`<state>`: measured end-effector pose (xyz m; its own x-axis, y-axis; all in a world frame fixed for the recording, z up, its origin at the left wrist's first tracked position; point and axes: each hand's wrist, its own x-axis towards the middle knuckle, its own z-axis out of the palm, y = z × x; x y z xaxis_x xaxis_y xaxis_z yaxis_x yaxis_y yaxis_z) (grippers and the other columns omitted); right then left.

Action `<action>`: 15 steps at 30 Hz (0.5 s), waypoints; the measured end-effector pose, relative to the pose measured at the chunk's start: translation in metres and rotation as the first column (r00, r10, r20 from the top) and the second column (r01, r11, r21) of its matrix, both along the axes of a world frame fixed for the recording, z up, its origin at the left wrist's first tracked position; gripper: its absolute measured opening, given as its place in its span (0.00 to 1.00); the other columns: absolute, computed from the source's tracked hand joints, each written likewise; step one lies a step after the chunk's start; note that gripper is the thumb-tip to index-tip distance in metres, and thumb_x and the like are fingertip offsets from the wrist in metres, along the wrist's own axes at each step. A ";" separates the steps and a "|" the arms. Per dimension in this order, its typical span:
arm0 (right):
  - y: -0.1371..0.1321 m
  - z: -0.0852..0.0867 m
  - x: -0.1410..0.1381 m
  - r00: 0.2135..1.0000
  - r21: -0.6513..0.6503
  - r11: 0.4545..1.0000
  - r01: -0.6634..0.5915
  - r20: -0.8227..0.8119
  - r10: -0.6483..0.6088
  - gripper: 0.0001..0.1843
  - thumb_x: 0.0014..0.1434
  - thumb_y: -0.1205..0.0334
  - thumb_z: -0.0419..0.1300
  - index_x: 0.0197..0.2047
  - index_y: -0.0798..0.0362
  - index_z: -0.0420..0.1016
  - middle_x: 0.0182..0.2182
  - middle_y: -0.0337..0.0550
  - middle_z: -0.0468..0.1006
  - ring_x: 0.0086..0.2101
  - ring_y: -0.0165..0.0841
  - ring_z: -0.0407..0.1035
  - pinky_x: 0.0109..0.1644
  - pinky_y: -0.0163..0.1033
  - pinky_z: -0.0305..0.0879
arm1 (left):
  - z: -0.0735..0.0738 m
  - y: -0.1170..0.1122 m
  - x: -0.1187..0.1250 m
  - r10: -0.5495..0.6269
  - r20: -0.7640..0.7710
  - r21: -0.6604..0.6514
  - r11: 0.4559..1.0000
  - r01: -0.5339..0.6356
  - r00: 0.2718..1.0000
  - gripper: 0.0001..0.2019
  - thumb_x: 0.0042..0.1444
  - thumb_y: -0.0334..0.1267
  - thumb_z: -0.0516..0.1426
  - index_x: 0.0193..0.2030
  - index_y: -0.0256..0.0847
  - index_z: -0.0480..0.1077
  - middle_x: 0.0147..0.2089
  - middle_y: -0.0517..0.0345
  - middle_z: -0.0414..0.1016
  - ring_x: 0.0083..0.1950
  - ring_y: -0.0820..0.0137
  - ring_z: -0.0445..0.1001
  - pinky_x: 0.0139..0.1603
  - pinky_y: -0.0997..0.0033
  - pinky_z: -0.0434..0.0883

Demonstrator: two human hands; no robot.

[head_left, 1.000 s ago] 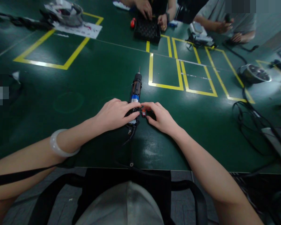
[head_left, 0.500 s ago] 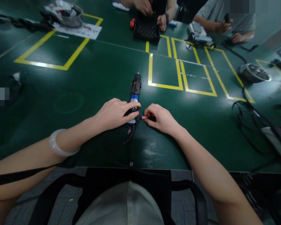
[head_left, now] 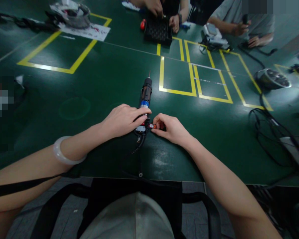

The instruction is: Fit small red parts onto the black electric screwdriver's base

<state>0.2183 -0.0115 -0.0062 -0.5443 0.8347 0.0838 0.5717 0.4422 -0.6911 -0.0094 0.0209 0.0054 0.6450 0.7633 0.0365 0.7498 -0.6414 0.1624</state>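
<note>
On the green tabletop (head_left: 109, 156), the left hand (head_left: 123, 121) folds its fingers over an electric screwdriver (head_left: 146, 94) — bit (head_left: 149, 74) pointing away — while the right hand (head_left: 173, 128) pinches a small red part (head_left: 153, 126) just beside it, and beyond lie yellow tape outlines (head_left: 178, 92), then a black tray (head_left: 159, 40) with a co-worker's hand (head_left: 174, 23) alongside.

A glossy green table (head_left: 109, 83) (yellow-taped) above grey floor (head_left: 194, 219).
</note>
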 end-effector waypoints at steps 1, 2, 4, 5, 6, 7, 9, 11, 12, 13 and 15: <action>0.000 -0.001 -0.001 1.000 0.009 1.000 0.005 0.013 -0.005 0.08 0.60 0.66 0.64 0.38 0.52 0.67 0.30 0.35 0.71 0.31 0.29 0.64 0.36 0.34 0.56 | 0.000 0.000 0.000 -0.002 -0.004 0.001 1.000 0.002 1.000 0.26 0.72 0.51 0.39 0.66 0.50 0.68 0.51 0.56 0.81 0.47 0.62 0.80 0.52 0.60 0.69; 0.000 -0.002 -0.002 1.000 0.020 1.000 0.009 0.024 -0.010 0.08 0.60 0.66 0.64 0.38 0.52 0.67 0.30 0.35 0.71 0.31 0.29 0.64 0.36 0.34 0.56 | 0.000 0.000 0.000 -0.003 -0.006 0.002 1.000 0.003 1.000 0.26 0.72 0.51 0.39 0.66 0.49 0.68 0.51 0.56 0.81 0.47 0.62 0.80 0.53 0.60 0.69; 0.000 -0.003 -0.002 0.999 0.044 0.999 0.011 0.039 -0.013 0.08 0.60 0.67 0.64 0.39 0.52 0.68 0.30 0.35 0.71 0.31 0.30 0.64 0.36 0.34 0.56 | 0.001 0.000 0.000 0.002 -0.007 0.006 1.000 -0.002 1.000 0.26 0.72 0.51 0.39 0.66 0.49 0.68 0.52 0.55 0.81 0.47 0.61 0.80 0.53 0.60 0.70; 0.000 -0.003 -0.003 0.999 0.055 0.998 0.009 0.038 -0.011 0.07 0.60 0.67 0.64 0.39 0.52 0.68 0.30 0.35 0.71 0.31 0.30 0.64 0.36 0.34 0.56 | 0.002 -0.001 0.000 0.007 -0.006 0.007 1.000 -0.007 1.000 0.26 0.72 0.51 0.39 0.65 0.49 0.68 0.52 0.55 0.81 0.47 0.61 0.80 0.53 0.60 0.70; 0.000 -0.004 -0.003 0.999 0.063 0.998 0.005 0.034 -0.007 0.07 0.61 0.67 0.63 0.39 0.52 0.68 0.30 0.35 0.71 0.31 0.30 0.64 0.37 0.35 0.57 | 0.003 -0.001 0.000 0.010 -0.005 0.006 1.000 -0.010 1.000 0.26 0.72 0.51 0.39 0.65 0.49 0.68 0.52 0.55 0.81 0.47 0.61 0.80 0.52 0.60 0.70; 0.000 -0.004 -0.003 1.000 0.066 0.998 0.003 0.026 -0.005 0.06 0.61 0.67 0.63 0.40 0.52 0.69 0.30 0.36 0.72 0.32 0.30 0.65 0.37 0.35 0.57 | 0.003 -0.001 0.000 0.012 -0.005 0.004 1.000 -0.012 1.000 0.26 0.72 0.51 0.39 0.65 0.49 0.69 0.52 0.55 0.81 0.47 0.61 0.80 0.52 0.59 0.70; -0.001 -0.003 -0.003 1.000 0.061 0.998 0.002 0.007 -0.003 0.06 0.62 0.67 0.63 0.40 0.52 0.69 0.31 0.36 0.72 0.32 0.30 0.65 0.38 0.35 0.58 | 0.004 -0.001 0.001 0.010 -0.004 -0.001 1.000 -0.010 1.000 0.26 0.72 0.51 0.39 0.65 0.49 0.69 0.52 0.54 0.81 0.47 0.60 0.80 0.52 0.59 0.70; -0.002 -0.003 -0.004 1.000 0.046 0.999 0.003 -0.010 -0.003 0.06 0.62 0.67 0.63 0.41 0.52 0.69 0.31 0.36 0.73 0.32 0.30 0.66 0.38 0.35 0.59 | 0.004 -0.001 0.001 0.009 0.000 -0.005 1.000 -0.009 1.000 0.26 0.71 0.51 0.39 0.65 0.49 0.69 0.52 0.54 0.81 0.47 0.60 0.80 0.53 0.59 0.70; -0.002 -0.002 -0.004 1.000 0.037 0.999 0.002 -0.018 -0.002 0.06 0.62 0.67 0.62 0.41 0.52 0.69 0.31 0.37 0.73 0.32 0.30 0.66 0.38 0.35 0.60 | 0.004 -0.001 0.001 0.009 0.002 -0.008 1.000 -0.009 1.000 0.26 0.71 0.51 0.40 0.65 0.49 0.69 0.52 0.54 0.81 0.47 0.60 0.80 0.53 0.59 0.70; -0.002 -0.002 -0.004 1.000 0.028 1.000 0.000 -0.027 0.001 0.06 0.62 0.67 0.62 0.41 0.52 0.69 0.31 0.37 0.73 0.32 0.30 0.67 0.38 0.35 0.60 | 0.004 -0.001 0.001 0.010 0.004 -0.008 1.000 -0.010 1.000 0.26 0.71 0.51 0.40 0.65 0.49 0.69 0.52 0.54 0.81 0.47 0.60 0.80 0.53 0.59 0.70; -0.002 -0.002 -0.005 0.999 0.010 1.000 -0.009 -0.048 0.009 0.06 0.62 0.68 0.61 0.42 0.51 0.69 0.32 0.37 0.74 0.32 0.30 0.67 0.38 0.35 0.61 | 0.003 0.000 0.001 0.008 0.001 -0.007 1.000 -0.008 1.000 0.26 0.71 0.51 0.40 0.65 0.49 0.69 0.52 0.54 0.81 0.47 0.60 0.80 0.53 0.59 0.70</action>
